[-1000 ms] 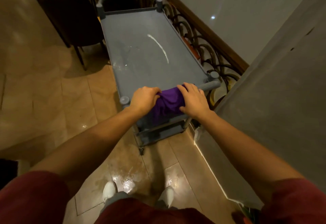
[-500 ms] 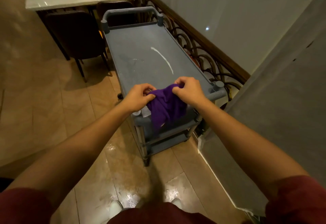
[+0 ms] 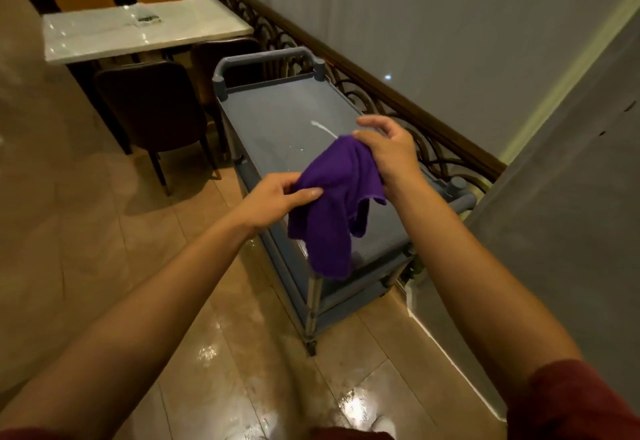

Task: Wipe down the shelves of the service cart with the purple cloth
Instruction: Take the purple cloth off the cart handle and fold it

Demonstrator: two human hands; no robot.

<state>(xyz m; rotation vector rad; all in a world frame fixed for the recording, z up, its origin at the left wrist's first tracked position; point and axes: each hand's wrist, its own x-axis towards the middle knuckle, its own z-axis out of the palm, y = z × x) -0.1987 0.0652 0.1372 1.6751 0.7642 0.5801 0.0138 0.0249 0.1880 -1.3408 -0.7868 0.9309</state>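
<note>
A grey service cart (image 3: 277, 117) stands lengthwise in front of me, its flat top shelf showing a white streak and wet smears. Lower shelves show beneath its near end. The purple cloth (image 3: 332, 211) hangs in the air above the cart's near end, bunched and drooping. My left hand (image 3: 277, 197) pinches the cloth's left edge. My right hand (image 3: 384, 148) grips its upper right part, thumb and fingers partly spread above it.
A dark ornate railing (image 3: 398, 100) runs along the cart's right side, with a grey wall (image 3: 571, 214) at the near right. A white marble table (image 3: 138, 29) with dark and orange chairs stands beyond the cart to the left. The tiled floor (image 3: 104, 231) is glossy and wet-looking.
Both hands have lifted the cloth off the cart's near handle and raised it into the air. The cloth has loosened and now hangs down. My view has tilted up, showing more of the table.
</note>
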